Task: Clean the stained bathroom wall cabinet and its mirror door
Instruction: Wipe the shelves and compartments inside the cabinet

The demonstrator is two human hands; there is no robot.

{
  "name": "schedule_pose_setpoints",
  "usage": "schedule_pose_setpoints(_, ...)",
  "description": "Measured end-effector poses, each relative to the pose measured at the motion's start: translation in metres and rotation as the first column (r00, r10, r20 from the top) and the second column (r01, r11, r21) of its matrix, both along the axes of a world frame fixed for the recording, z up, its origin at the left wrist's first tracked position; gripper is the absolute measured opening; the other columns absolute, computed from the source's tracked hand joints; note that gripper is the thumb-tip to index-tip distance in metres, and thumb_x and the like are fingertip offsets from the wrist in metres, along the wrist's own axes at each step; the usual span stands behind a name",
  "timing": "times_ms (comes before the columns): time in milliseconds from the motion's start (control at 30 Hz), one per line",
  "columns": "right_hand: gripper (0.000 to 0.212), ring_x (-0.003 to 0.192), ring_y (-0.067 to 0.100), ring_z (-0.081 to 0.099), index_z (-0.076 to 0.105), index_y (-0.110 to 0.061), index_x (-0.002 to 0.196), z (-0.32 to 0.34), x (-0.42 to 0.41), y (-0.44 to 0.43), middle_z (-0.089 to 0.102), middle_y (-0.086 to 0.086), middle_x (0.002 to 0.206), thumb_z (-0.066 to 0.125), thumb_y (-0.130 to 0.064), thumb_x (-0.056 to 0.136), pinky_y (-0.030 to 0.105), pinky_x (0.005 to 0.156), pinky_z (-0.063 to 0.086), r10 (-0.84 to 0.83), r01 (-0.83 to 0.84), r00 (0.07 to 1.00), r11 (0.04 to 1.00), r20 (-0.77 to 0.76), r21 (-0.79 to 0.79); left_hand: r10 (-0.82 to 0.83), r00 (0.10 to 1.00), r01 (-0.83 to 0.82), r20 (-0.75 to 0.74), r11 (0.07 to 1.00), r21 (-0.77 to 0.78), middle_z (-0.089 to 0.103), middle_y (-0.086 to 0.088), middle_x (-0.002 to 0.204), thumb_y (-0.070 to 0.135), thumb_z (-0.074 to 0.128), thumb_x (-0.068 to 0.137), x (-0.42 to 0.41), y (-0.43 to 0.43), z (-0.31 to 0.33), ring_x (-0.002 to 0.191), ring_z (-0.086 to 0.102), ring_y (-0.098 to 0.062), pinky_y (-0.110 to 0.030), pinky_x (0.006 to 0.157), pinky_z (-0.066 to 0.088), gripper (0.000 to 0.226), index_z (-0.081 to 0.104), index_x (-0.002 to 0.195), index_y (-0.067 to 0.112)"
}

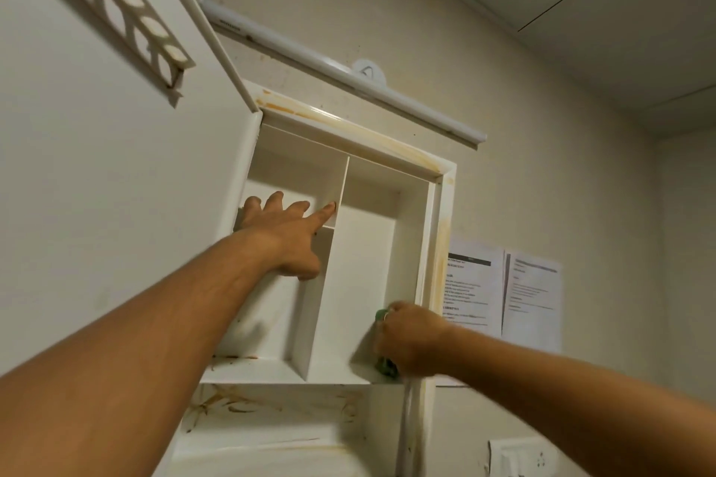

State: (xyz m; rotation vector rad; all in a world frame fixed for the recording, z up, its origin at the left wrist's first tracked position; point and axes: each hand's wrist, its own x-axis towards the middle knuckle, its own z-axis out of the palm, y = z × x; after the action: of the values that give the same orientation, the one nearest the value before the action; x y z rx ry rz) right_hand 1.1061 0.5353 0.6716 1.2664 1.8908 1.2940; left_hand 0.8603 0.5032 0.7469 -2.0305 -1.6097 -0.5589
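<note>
While the white wall cabinet [436, 244] stands upright mid-frame, its long axis running from 6 toward 12 o'clock and its open front facing us, we spread our left hand [284, 228] inside the upper-left compartment, fingers straight and holding nothing, index fingertip at the vertical divider [329, 263]. Our right hand [410, 341], at the cabinet's 5 o'clock corner, clenches a green cloth [387, 366] low in the right compartment, beside the orange-stained frame. The door [97, 166] stands open at 9 o'clock, a light bar [329, 66] at 12 o'clock, printed papers [503, 290] at 3 o'clock.
</note>
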Motion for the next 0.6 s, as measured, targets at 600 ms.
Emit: schedule_pose_setpoints(600, 0.030, 0.114, 0.022, 0.062, 0.060, -0.031, 0.130, 0.071, 0.020, 0.002, 0.069, -0.003, 0.117, 0.052, -0.031, 0.101, 0.049, 0.115, 0.035, 0.163, -0.140, 0.981, 0.970, -0.107, 0.196, 0.034, 0.999, -0.033, -0.035, 0.999, 0.016, 0.011, 0.004, 0.171, 0.041, 0.068, 0.077, 0.000, 0.004, 0.001, 0.155, 0.005, -0.036, -0.056, 0.112, 0.021, 0.115, -0.015, 0.157, 0.049)
